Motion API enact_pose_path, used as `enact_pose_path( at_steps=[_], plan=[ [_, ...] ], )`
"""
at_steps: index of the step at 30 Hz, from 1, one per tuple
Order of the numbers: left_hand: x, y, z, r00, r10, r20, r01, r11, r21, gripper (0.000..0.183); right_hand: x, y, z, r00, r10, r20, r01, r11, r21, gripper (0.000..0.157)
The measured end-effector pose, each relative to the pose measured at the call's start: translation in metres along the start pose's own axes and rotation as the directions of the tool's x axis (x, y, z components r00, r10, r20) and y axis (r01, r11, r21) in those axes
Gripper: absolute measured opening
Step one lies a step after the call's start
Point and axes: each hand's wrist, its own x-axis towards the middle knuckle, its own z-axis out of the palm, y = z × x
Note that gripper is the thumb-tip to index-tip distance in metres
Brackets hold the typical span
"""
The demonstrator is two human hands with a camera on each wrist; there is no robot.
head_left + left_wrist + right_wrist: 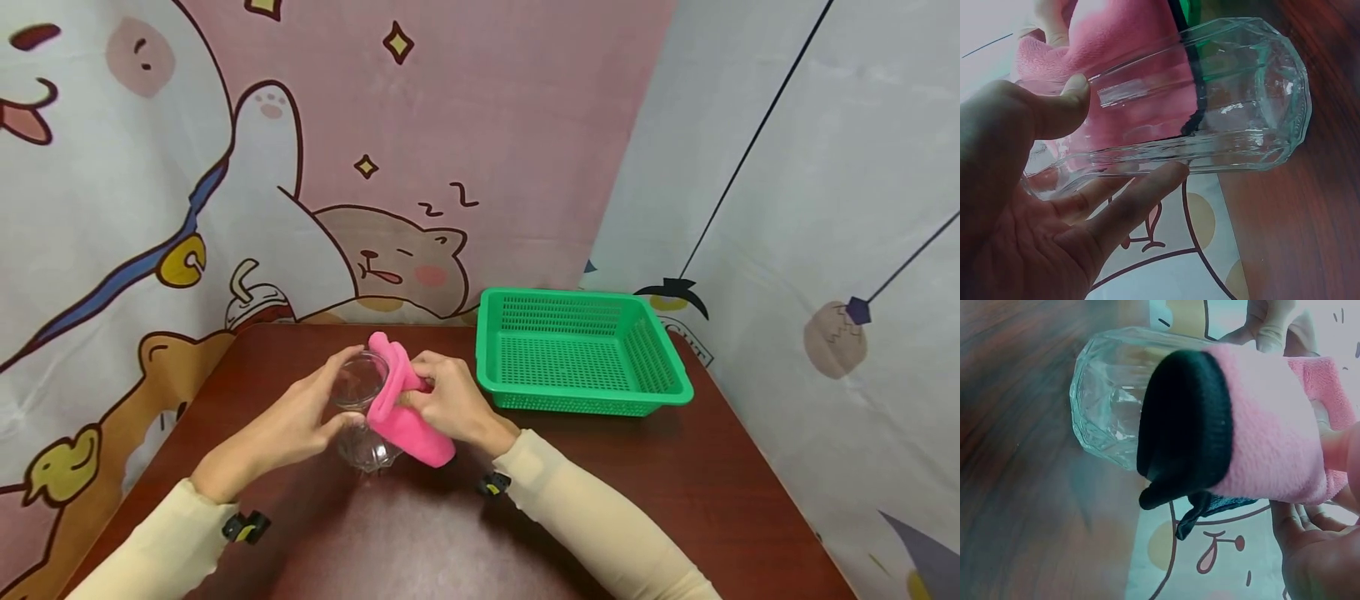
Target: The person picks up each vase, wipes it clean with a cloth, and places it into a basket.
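Note:
My left hand (303, 417) holds a clear, faceted glass vase (367, 450) near its mouth, thumb on one side and fingers on the other. The vase (1250, 94) lies tilted, its thick base pointing away from the palm in the left wrist view. In my right hand (456, 402) is a pink cloth (414, 435), bunched between thumb and fingers close by the vase's rim. A dark border edges the cloth (1272, 425), which hangs in a fold over part of the glass in the right wrist view.
A green plastic basket (585, 400) with slotted walls stands at the back right of the dark red-brown table (675, 500). Cartoon-printed fabric (525, 150) hangs behind and along both sides.

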Motion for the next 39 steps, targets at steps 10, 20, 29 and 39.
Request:
enact_pose_path(
  at_steps=[10, 20, 29, 39],
  plan=[
    [0.001, 0.001, 0.000, 0.999, -0.037, 0.025, 0.037, 0.999, -0.007, 0.104, 0.002, 0.000, -0.004, 0.992, -0.123, -0.002, 0.122, 0.988, -0.095, 0.022],
    [0.002, 0.000, -0.001, 0.999, -0.030, 0.024, 0.031, 0.999, -0.018, 0.105, 0.005, -0.009, -0.009, 0.984, -0.165, 0.062, 0.175, 0.957, -0.230, 0.040],
    [0.001, 0.001, 0.001, 1.000, -0.015, 0.018, 0.016, 1.000, -0.020, 0.102, 0.002, -0.011, -0.005, 0.985, -0.154, 0.079, 0.170, 0.949, -0.264, 0.031],
    [0.002, 0.000, -0.001, 0.999, -0.026, 0.023, 0.027, 0.999, -0.028, 0.105, 0.005, -0.010, -0.003, 0.985, -0.101, 0.139, 0.136, 0.954, -0.267, 0.010]
  ],
)
